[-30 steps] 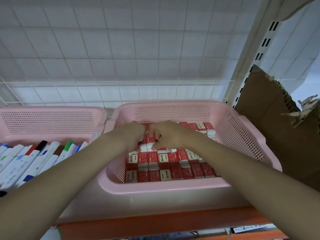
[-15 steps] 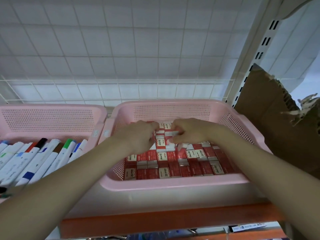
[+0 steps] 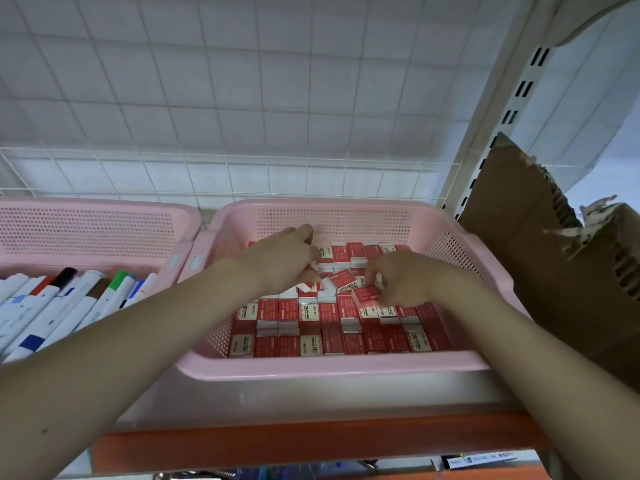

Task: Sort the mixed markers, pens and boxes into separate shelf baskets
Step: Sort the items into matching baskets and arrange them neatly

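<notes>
A pink perforated basket (image 3: 332, 367) on the shelf holds several small red-and-white boxes (image 3: 311, 327), lined up in rows at the front and lying loose in the middle. My left hand (image 3: 284, 261) reaches into the basket's back left with its fingers stretched toward the far wall, lying over the boxes there. My right hand (image 3: 398, 278) is in the middle right of the basket, fingers curled on a loose red box (image 3: 367, 295). A second pink basket (image 3: 90, 230) to the left holds several white markers (image 3: 69, 306) with coloured caps.
A torn brown cardboard box (image 3: 554, 271) stands right of the basket. A white wire grid (image 3: 242, 174) and the slotted shelf upright (image 3: 491, 133) are behind. The orange shelf edge (image 3: 311, 441) runs below the baskets.
Both hands were together at the middle of the box basket. Now they are apart: the left has gone toward the back left, the right toward the middle right, and loose boxes show between them.
</notes>
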Available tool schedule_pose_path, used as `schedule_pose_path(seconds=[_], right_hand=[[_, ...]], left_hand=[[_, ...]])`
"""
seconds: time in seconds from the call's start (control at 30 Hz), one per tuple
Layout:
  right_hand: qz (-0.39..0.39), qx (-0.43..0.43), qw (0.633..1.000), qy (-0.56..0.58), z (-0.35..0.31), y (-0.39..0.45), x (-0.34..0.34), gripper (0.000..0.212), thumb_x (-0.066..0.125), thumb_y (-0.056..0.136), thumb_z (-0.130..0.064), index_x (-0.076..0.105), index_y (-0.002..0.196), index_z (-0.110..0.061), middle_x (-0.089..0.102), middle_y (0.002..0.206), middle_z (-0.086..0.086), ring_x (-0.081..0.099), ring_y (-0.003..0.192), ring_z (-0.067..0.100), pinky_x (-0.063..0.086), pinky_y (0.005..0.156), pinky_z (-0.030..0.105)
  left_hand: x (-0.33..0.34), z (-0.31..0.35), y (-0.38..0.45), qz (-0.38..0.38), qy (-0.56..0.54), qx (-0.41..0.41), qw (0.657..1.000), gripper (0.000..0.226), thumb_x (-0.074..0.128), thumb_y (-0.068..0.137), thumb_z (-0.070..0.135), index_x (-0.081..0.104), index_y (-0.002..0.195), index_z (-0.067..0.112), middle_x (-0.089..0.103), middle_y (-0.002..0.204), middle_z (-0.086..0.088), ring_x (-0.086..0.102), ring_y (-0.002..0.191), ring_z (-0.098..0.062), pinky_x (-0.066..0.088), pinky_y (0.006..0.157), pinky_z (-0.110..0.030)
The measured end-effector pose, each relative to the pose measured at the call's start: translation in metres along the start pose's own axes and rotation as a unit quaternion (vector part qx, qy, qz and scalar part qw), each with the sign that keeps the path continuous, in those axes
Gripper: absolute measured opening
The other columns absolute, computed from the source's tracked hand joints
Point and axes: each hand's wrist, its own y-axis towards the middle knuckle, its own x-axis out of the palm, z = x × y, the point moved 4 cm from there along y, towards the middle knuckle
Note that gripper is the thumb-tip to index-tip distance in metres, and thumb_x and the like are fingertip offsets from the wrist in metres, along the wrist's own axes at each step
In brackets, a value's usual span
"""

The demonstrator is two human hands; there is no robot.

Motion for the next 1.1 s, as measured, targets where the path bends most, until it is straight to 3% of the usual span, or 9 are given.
schedule_pose_path(seconds=[0.13, 0.27, 0.33, 0.4, 0.5, 0.63, 0.8, 0.97, 1.1], right_hand=[[0.016, -0.012, 0.999, 0.029, -0.002, 0.001, -0.003, 0.038, 0.056, 0.088, -0.012, 0.056, 0.126, -0.018, 0.052, 0.129, 0.004, 0.05, 0.113, 0.019, 0.033, 0.077, 0.018], [0.031, -0.022, 0.999, 0.018, -0.012, 0.005, -0.004, 0.04, 0.058, 0.087, -0.046, 0.061, 0.104, -0.01, 0.059, 0.095, 0.002, 0.051, 0.086, 0.016, 0.04, 0.065, 0.024], [0.058, -0.036, 0.998, -0.006, -0.019, 0.011, -0.003, 0.043, 0.059, 0.085, -0.052, 0.057, 0.089, -0.009, 0.057, 0.084, 0.004, 0.051, 0.078, 0.018, 0.034, 0.054, 0.022], [0.08, -0.045, 0.995, -0.025, -0.026, 0.017, -0.002, 0.041, 0.061, 0.085, -0.048, 0.058, 0.091, -0.007, 0.059, 0.089, 0.008, 0.051, 0.078, 0.019, 0.033, 0.051, 0.024], [0.096, -0.051, 0.993, -0.036, -0.033, 0.023, -0.003, 0.038, 0.067, 0.084, -0.036, 0.061, 0.104, -0.005, 0.059, 0.1, 0.01, 0.055, 0.085, 0.022, 0.037, 0.063, 0.026], [0.078, -0.1, 0.992, -0.021, -0.039, 0.023, -0.004, 0.036, 0.072, 0.081, -0.024, 0.06, 0.113, -0.011, 0.049, 0.099, 0.005, 0.053, 0.1, 0.023, 0.043, 0.077, 0.027], [0.061, -0.119, 0.99, -0.034, -0.042, 0.021, -0.001, 0.05, 0.074, 0.079, -0.029, 0.056, 0.122, -0.014, 0.048, 0.11, 0.007, 0.05, 0.108, 0.023, 0.044, 0.085, 0.03], [0.032, -0.105, 0.994, -0.021, -0.04, 0.017, 0.003, 0.062, 0.072, 0.074, -0.048, 0.053, 0.124, -0.016, 0.041, 0.115, 0.005, 0.047, 0.106, 0.022, 0.044, 0.091, 0.036], [0.07, -0.095, 0.993, -0.01, -0.038, 0.022, 0.005, 0.064, 0.069, 0.08, -0.044, 0.044, 0.126, -0.009, 0.044, 0.119, 0.009, 0.045, 0.111, 0.023, 0.039, 0.083, 0.029]], left_hand=[[-0.001, 0.003, 0.001, -0.074, -0.051, 0.014, 0.996, 0.046, 0.066, 0.083, 0.041, 0.06, 0.117, 0.011, 0.045, 0.104, -0.005, 0.05, 0.095, -0.022, 0.044, 0.084, -0.032], [0.0, 0.003, 0.006, -0.083, -0.036, -0.001, 0.996, 0.048, 0.072, 0.079, 0.034, 0.058, 0.119, 0.011, 0.052, 0.105, -0.007, 0.052, 0.099, -0.024, 0.044, 0.082, -0.032], [0.001, 0.004, 0.007, -0.066, -0.038, -0.013, 0.997, 0.052, 0.073, 0.078, 0.035, 0.056, 0.121, 0.011, 0.052, 0.106, -0.007, 0.052, 0.098, -0.023, 0.041, 0.077, -0.03], [0.001, 0.002, 0.007, -0.056, -0.049, -0.032, 0.997, 0.052, 0.073, 0.078, 0.034, 0.054, 0.119, 0.009, 0.047, 0.103, -0.005, 0.05, 0.096, -0.022, 0.037, 0.073, -0.028], [0.002, -0.003, 0.002, -0.055, -0.055, -0.073, 0.994, 0.038, 0.074, 0.078, 0.032, 0.053, 0.103, 0.011, 0.038, 0.097, -0.003, 0.047, 0.088, -0.02, 0.036, 0.071, -0.027], [0.007, -0.01, -0.008, -0.07, -0.062, -0.09, 0.992, 0.026, 0.073, 0.08, 0.022, 0.047, 0.083, 0.019, 0.049, 0.083, 0.002, 0.051, 0.08, -0.016, 0.037, 0.066, -0.023], [0.008, -0.011, -0.011, -0.056, -0.054, -0.082, 0.994, 0.032, 0.064, 0.086, 0.02, 0.038, 0.069, 0.023, 0.041, 0.07, 0.01, 0.047, 0.073, -0.013, 0.032, 0.06, -0.02], [0.01, -0.009, -0.011, -0.064, -0.083, -0.067, 0.992, 0.033, 0.069, 0.079, 0.045, 0.048, 0.09, 0.022, 0.049, 0.077, 0.009, 0.05, 0.075, -0.013, 0.036, 0.062, -0.026], [0.008, -0.008, -0.006, -0.023, -0.068, -0.052, 0.996, 0.039, 0.064, 0.085, 0.036, 0.045, 0.116, 0.02, 0.056, 0.096, 0.002, 0.048, 0.081, -0.015, 0.038, 0.069, -0.028]])
